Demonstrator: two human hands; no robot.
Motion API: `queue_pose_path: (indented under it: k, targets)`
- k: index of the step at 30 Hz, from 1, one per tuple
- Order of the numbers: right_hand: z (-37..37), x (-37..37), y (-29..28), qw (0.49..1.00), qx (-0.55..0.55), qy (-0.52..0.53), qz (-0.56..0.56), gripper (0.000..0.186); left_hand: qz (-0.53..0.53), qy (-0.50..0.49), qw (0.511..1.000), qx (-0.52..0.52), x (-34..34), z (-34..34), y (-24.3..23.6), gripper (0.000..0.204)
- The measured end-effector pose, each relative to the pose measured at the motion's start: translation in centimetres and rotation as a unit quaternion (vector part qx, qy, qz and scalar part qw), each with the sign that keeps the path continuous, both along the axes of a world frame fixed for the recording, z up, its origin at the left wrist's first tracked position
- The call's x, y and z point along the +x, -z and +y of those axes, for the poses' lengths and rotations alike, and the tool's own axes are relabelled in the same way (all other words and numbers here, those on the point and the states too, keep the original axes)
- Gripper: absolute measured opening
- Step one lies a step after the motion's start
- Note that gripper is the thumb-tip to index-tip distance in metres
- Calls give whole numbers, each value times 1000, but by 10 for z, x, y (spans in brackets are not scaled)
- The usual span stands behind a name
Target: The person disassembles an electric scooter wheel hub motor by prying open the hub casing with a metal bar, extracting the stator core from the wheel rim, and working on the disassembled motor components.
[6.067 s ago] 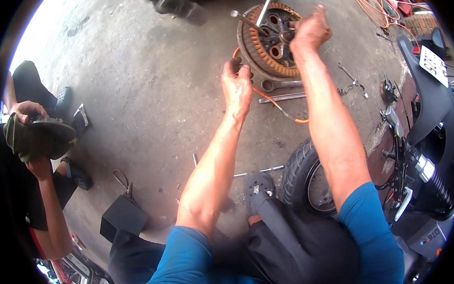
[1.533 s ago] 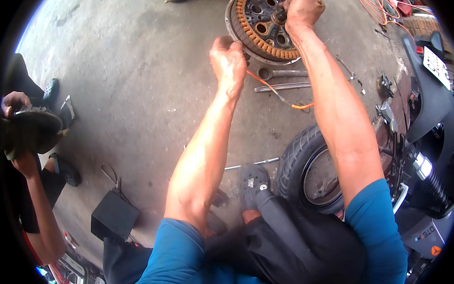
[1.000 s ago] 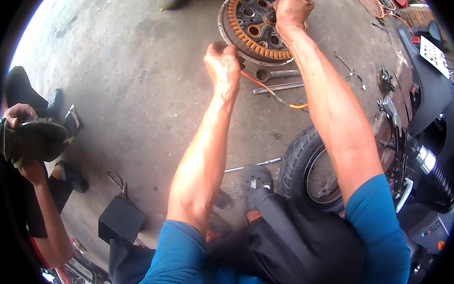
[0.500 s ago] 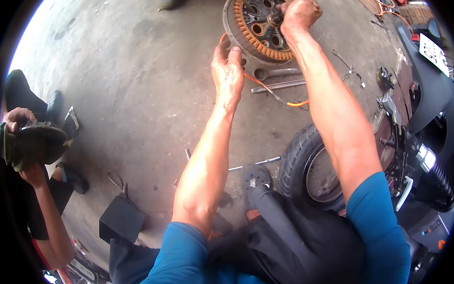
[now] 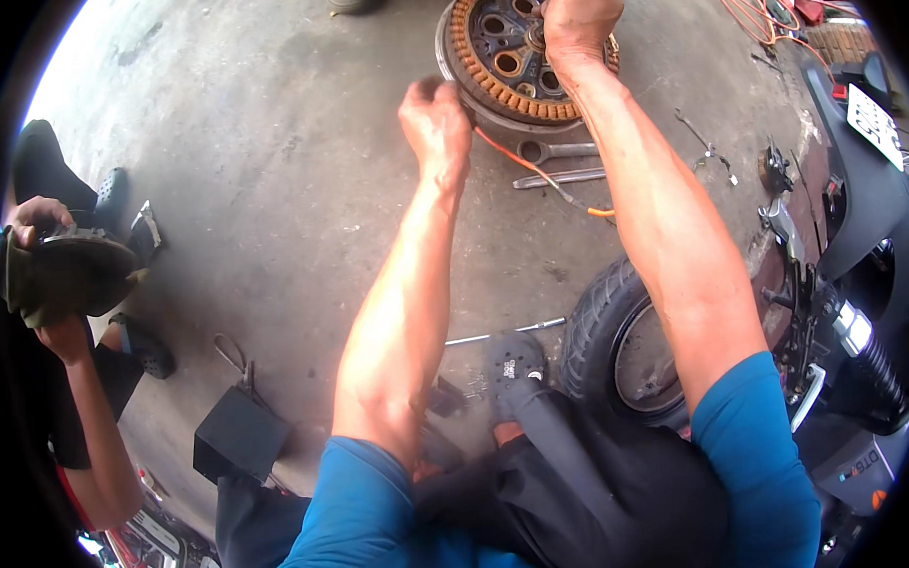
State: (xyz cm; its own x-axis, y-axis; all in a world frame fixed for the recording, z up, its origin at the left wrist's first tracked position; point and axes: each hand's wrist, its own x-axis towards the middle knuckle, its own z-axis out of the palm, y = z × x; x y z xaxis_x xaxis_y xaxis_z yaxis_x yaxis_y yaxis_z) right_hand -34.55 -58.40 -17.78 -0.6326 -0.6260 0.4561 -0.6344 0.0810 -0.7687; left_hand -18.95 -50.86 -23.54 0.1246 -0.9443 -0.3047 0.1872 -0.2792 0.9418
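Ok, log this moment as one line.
left hand: beside motor stator; right hand: over its right side; nearby: ring spanner, orange cable

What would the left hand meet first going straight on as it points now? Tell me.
Most likely the left rim of the round metal wheel: the left hand points up the picture, its right side roughly in line with that rim. Depth is unclear, so it might pass above.
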Motion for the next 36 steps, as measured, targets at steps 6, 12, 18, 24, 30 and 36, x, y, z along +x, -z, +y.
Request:
queue_pose_path:
  k: [6, 12, 18, 24, 30, 36]
  targets:
    - [6, -2, -8, 1000, 10, 12, -17, 50, 19, 39, 999, 28, -12, 23, -2, 30]
    - [4, -4, 0, 995, -29, 19, 93, 46, 21, 31, 999, 15, -10, 23, -2, 23]
    - [12, 11, -19, 996, 19, 23, -87, 49, 35, 23, 999, 17, -9, 21, -2, 23]
    - [12, 16, -23, 993, 18, 21, -118, 51, 30, 23, 999, 33, -6, 19, -7, 23]
    - [3, 6, -6, 998, -44, 7, -48, 48, 34, 21, 999, 36, -7, 18, -9, 24]
    - [-6, -3, 9, 997, -48, 19, 53, 48, 35, 21, 999, 31, -5, 14, -8, 25]
